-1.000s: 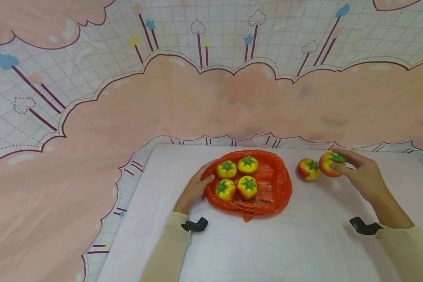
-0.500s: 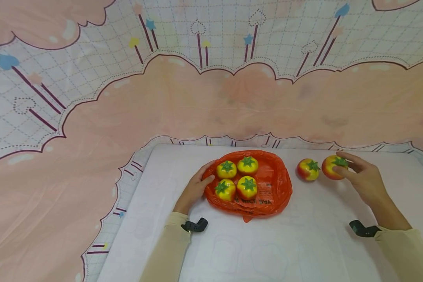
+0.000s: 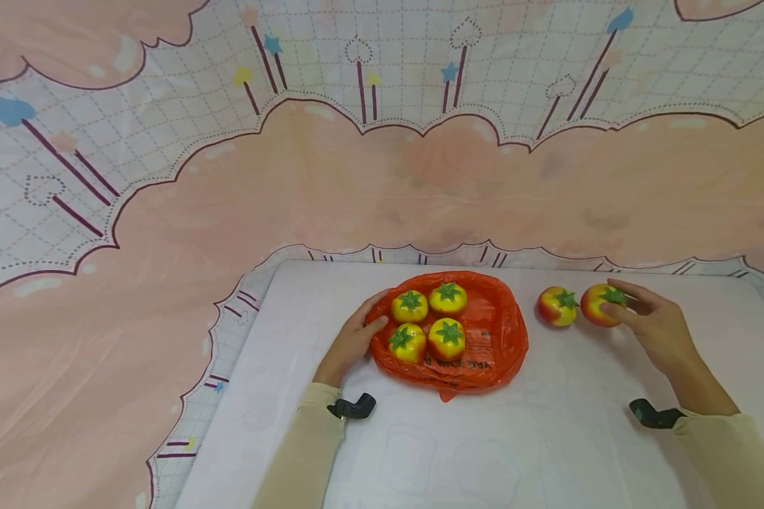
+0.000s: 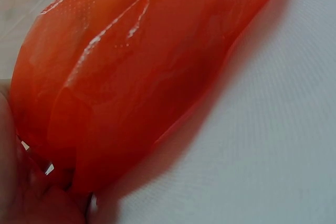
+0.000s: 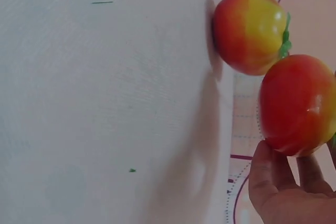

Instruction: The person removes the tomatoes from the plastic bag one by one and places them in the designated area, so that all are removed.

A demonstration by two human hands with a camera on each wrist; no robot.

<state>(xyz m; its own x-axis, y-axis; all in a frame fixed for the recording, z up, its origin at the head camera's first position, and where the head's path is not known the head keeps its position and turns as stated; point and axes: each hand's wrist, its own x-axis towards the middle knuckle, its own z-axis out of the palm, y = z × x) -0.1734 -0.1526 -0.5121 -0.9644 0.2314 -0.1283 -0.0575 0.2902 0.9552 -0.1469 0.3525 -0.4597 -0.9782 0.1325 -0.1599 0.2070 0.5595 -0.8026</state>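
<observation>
A red plastic bag (image 3: 496, 353) lies spread with its rim rolled down, and several yellow-red tomatoes (image 3: 447, 338) with green star-shaped leaves stand inside on its left half. My left hand (image 3: 351, 343) grips the bag's left rim, thumb over the edge. In the left wrist view the bag's side (image 4: 142, 77) fills much of the picture, the fingers at its lower left. At the right, my right hand (image 3: 656, 322) holds a tomato (image 3: 597, 305) between thumb and fingers. Close to its left sits another tomato (image 3: 555, 307) on the table; the two overlap in the right wrist view.
Everything stands on a white table (image 3: 458, 452). Behind it hangs a pink and white patterned cloth (image 3: 382, 191), which also drops along the left side. Small green bits, one a speck (image 5: 132, 170), lie on the tabletop near my right hand.
My right hand has lowered the held tomato slightly and shifted it a little rightward, beside the other one. The left hand and the bag stay where they were.
</observation>
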